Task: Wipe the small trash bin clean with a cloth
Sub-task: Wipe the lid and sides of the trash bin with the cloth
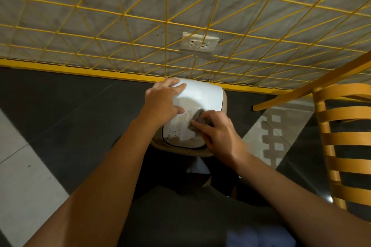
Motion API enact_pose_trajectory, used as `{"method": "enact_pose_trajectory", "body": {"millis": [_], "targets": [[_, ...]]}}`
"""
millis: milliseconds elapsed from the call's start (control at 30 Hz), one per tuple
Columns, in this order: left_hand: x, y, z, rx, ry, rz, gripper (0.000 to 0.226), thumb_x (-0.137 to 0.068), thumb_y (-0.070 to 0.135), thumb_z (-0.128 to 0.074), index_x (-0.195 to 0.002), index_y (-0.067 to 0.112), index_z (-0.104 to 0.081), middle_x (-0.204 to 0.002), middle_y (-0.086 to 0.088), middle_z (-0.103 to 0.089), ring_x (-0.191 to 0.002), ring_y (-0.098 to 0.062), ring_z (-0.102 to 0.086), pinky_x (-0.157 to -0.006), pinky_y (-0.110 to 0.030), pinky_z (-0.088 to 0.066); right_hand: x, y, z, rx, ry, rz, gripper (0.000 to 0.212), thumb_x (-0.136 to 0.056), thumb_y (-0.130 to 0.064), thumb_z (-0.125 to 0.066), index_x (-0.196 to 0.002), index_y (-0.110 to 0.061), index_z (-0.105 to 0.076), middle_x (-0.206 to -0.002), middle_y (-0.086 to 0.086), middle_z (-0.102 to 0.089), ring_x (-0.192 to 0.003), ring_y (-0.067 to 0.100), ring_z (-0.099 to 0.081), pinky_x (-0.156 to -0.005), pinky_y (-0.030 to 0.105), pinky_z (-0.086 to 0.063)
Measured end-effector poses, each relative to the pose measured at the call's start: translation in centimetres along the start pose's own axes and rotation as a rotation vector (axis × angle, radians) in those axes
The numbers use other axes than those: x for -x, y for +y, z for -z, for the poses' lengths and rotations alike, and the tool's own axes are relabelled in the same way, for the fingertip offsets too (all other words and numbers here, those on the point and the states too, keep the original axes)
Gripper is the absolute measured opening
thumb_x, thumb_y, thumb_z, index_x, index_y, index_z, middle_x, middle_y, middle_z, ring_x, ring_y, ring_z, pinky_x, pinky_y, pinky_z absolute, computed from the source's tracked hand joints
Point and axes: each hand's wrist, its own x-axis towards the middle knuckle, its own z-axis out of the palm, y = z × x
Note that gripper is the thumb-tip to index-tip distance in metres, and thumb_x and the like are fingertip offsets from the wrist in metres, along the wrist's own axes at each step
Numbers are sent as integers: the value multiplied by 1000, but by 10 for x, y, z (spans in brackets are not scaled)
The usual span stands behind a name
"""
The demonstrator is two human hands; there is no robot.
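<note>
A small trash bin (202,94) with a white lid and a beige rim stands on the dark floor against the wall, seen from above. Brown specks and smears cover the near part of the lid. My left hand (162,102) rests on the lid's left side, fingers spread over its far corner. My right hand (216,130) presses a small grey cloth (199,117) onto the speckled right part of the lid. Most of the cloth is hidden under my fingers.
A yellow wire grid (166,24) covers the grey wall behind the bin, with a white power socket (199,43) behind it. A wooden slatted chair (345,146) stands close on the right. Dark and pale floor tiles (28,176) lie to the left.
</note>
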Motion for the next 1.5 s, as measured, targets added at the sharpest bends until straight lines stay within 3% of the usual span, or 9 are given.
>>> {"method": "enact_pose_trajectory", "body": {"millis": [200, 333, 500, 667, 800, 900, 1167, 1367, 1500], "targets": [[0, 1, -1, 44, 44, -21, 45, -92, 32, -50, -136, 28, -42, -146, 8, -34, -132, -20, -26, -104, -35, -20, -32, 11, 10, -115, 64, -179, 30, -87, -19, -61, -117, -16, -59, -111, 5, -61, -107, 21, -48, -92, 33, -39], [0, 0, 1, 79, 64, -24, 37, -97, 22, -40, -133, 26, -47, -143, 6, -38, -130, -21, -29, -105, -37, -22, -29, -2, 8, -212, 139, -60, 23, -72, 5, -65, -92, -7, -63, -80, 8, -64, -81, 10, -44, -73, 19, -34], [0, -1, 1, 81, 47, -35, 40, -96, 16, -37, -134, 26, -46, -144, 5, -37, -130, -22, -28, -107, -37, -22, -4, -6, -6, -125, -36, 81, 12, -80, -3, -67, -91, -6, -66, -91, 8, -69, -86, 25, -57, -76, 35, -48], [-1, -1, 1, 70, 44, -22, 40, -94, 22, -46, -134, 28, -45, -144, 8, -37, -131, -20, -27, -107, -36, -21, -30, -3, 11, -240, 128, -90, 18, -76, -3, -66, -94, -9, -64, -84, -5, -63, -86, 6, -48, -77, 18, -41], [-1, 0, 4, -8, 24, -16, 43, -93, 33, -47, -136, 31, -41, -146, 9, -34, -133, -20, -27, -102, -39, -23, -27, -3, 3, -224, 185, -390, 23, -84, -16, -62, -107, -14, -57, -114, 4, -59, -110, 24, -50, -91, 34, -36], [0, 1, 5, -80, -3, -25, 47, -94, 34, -45, -139, 31, -34, -152, 8, -24, -137, -22, -21, -104, -43, -22, -17, -9, -6, -205, 168, -492, 30, -88, -16, -56, -116, -11, -51, -133, 13, -47, -131, 29, -36, -101, 45, -32], [1, 5, 11, -104, -73, 51, 56, -95, 33, -43, -145, 21, -22, -155, 0, -16, -141, -23, -14, -107, -44, -21, -31, -2, 1, -336, 127, -410, 21, -88, -8, -55, -107, -3, -49, -115, 21, -51, -116, 41, -44, -96, 54, -37], [6, 7, 9, -170, -71, 89, 67, -91, 39, -48, -145, 18, -15, -149, -7, -21, -133, -29, -23, -102, -45, -28, -57, 20, 10, -428, 58, -427, 28, -86, -16, -56, -112, -17, -46, -107, -3, -47, -102, 14, -44, -83, 23, -33], [9, 9, 10, -226, -58, 145, 64, -92, 40, -44, -144, 14, -18, -142, -10, -27, -126, -30, -29, -100, -44, -28, -74, 29, 16, -440, -17, -434, 29, -88, -21, -56, -115, -19, -44, -116, 1, -53, -100, 13, -49, -77, 18, -33]]}}
